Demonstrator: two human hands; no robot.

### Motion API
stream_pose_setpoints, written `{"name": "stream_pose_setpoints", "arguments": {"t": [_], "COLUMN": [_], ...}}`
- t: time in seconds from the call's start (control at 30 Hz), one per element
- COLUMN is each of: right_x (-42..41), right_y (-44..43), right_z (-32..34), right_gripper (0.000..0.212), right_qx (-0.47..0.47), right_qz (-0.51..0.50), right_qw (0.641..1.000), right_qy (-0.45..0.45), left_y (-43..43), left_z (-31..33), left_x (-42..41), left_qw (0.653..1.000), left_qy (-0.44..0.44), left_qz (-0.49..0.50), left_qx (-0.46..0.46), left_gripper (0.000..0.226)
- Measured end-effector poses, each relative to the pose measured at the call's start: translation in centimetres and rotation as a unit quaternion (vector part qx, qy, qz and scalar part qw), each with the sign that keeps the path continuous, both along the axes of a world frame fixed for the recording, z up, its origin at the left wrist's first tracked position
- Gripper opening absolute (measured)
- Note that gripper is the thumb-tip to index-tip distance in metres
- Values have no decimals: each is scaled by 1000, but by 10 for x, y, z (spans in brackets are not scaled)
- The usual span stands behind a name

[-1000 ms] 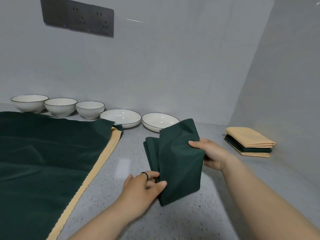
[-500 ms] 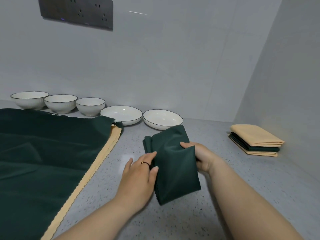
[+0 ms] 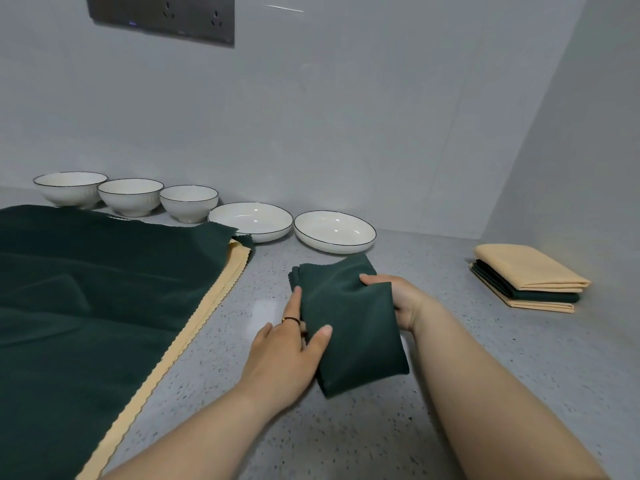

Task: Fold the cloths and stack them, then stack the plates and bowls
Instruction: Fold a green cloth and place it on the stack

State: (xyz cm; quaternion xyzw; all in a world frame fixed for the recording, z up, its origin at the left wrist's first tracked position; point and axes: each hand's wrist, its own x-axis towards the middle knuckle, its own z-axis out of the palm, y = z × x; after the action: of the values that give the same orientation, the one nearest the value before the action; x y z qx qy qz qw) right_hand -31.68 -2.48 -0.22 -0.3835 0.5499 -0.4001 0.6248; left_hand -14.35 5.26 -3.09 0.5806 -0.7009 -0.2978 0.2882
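Note:
A folded dark green cloth [image 3: 349, 323] lies at the middle of the counter. My left hand [image 3: 291, 351] pinches its left edge, thumb on top and forefinger along the side. My right hand [image 3: 394, 299] grips its right edge, thumb over the top and fingers beneath. A stack of folded cloths [image 3: 530, 277], tan over green over tan, sits at the right by the side wall. Unfolded cloths lie flat at the left, a dark green cloth [image 3: 86, 306] over a tan cloth [image 3: 207, 306]. Three white bowls [image 3: 130, 195] and two shallow plates [image 3: 334, 230] line the back wall.
The speckled grey counter [image 3: 450, 393] meets grey walls at the back and right. A dark socket panel [image 3: 162, 15] is mounted on the back wall above the bowls.
The folded green cloth has come down from a raised, tilted hold to lie on the counter. My left hand shifted along its left edge; my right hand stays on its right edge.

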Motion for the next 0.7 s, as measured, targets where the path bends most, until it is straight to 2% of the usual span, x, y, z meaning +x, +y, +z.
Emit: {"name": "stream_pose_setpoints", "arguments": {"t": [0.07, 0.17, 0.27, 0.43, 0.5, 0.6, 0.7], "right_x": [3, -5, -23, -37, -36, -39, -47], "right_y": [2, 11, 25, 57, 70, 85, 95], "right_z": [3, 7, 6, 7, 8, 10, 2], "right_gripper": [31, 51, 74, 78, 64, 8, 29], "right_qx": [17, 25, 22, -50, -78, -130, -151], "right_qz": [-4, 31, 126, 240, 258, 210, 149], "right_qw": [1000, 998, 992, 966, 953, 951, 960], "right_qy": [-15, -57, -2, 87, 136, 187, 180], "left_y": [2, 3, 4, 4, 5, 6, 6], "left_z": [3, 3, 1, -1, -1, -2, -2], "left_x": [-1, -2, -2, -4, -5, -5, -6], "left_qw": [996, 988, 979, 968, 965, 962, 961], "left_qy": [-81, -150, -198, -245, -256, -267, -271], "left_qz": [-14, -31, -44, -46, -42, -38, -38], "left_qx": [-16, -36, -37, -31, -33, -35, -35], "left_gripper": [62, 51, 49, 50, 49, 49, 49]}}
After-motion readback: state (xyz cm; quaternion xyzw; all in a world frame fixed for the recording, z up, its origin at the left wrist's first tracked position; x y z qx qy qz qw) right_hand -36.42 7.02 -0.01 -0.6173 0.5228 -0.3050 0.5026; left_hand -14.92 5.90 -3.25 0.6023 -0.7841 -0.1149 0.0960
